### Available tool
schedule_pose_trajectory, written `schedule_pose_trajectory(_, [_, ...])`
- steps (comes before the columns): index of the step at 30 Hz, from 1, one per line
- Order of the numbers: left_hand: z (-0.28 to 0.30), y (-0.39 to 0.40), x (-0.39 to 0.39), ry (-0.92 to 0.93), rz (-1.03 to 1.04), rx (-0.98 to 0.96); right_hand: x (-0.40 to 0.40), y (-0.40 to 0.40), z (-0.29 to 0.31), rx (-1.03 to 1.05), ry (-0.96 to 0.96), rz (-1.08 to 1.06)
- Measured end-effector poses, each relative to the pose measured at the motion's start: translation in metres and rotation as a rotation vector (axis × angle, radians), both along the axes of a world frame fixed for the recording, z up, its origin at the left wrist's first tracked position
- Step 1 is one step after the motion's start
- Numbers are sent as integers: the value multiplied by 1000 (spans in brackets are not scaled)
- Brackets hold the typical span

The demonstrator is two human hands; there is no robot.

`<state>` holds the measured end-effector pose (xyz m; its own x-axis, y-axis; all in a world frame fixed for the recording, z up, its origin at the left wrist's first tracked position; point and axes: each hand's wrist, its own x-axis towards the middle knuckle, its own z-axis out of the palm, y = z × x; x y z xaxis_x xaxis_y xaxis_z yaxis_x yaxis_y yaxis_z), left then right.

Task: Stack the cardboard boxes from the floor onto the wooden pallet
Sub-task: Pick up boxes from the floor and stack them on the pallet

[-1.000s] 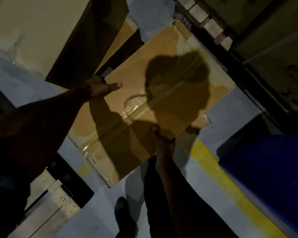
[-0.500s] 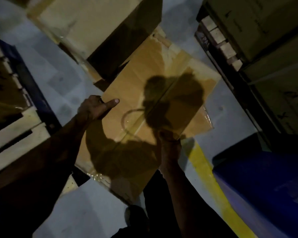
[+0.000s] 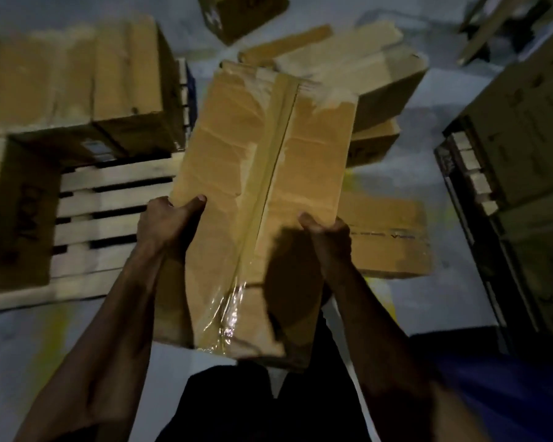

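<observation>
**Carried Box: Position, Grip and Handling**

While the load is held clear of the floor, note the layout from left to right. At far left, the slatted pale wooden pallet (image 3: pixel 115 199) already carries two brown cardboard boxes, one at its near left edge (image 3: pixel 13 212) and one at its far side (image 3: pixel 77 81); bare slats show between them.

The left hand (image 3: pixel 166 224) grips the left edge of the long tan cardboard box sealed with clear tape (image 3: pixel 262 173), thumb on top and fingers curled under. The box hangs in front of the person's body, its left edge over the pallet's right end. The right hand (image 3: pixel 326 240) grips the right edge likewise, thumb on top.

Further brown cartons (image 3: pixel 387 237) lie on the grey floor to the right.

Handling judgement: the panel is creased and scuffed, so the board is probably soft and the load moderate. The glossy tape looks slippery; hold the long edges, fingers beneath, not the taped seam.
</observation>
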<state>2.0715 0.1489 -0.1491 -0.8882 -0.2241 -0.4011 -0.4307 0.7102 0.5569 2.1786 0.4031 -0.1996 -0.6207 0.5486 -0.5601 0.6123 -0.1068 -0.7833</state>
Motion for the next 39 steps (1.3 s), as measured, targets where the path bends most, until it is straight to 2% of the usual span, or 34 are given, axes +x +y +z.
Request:
schedule_pose_trajectory(2, [23,-39,29,42,78,11,2,-27,32,-2,89,83])
schedule_pose_trajectory(6, [70,-107,85,135,242,90,3,-88,79,15,113,265])
schedule_pose_trajectory(10, [110,-161,126,173,408,21,3,-146,115,61,105,381])
schedule_pose_trajectory(16, [138,-224,152,179,588,2,-11,-217,153,126,131,551])
schedule_pose_trajectory(22, [149,-254,134,197,729,-22,-68,-265,162,159,156,690])
schedule_pose_trajectory(32, [137,-298,48,162,958,-82,-193,-331,155,167,167,855])
schedule_pose_trajectory(39, [129,-342,2,162,931,-94,-237,-376,151,198,126,888])
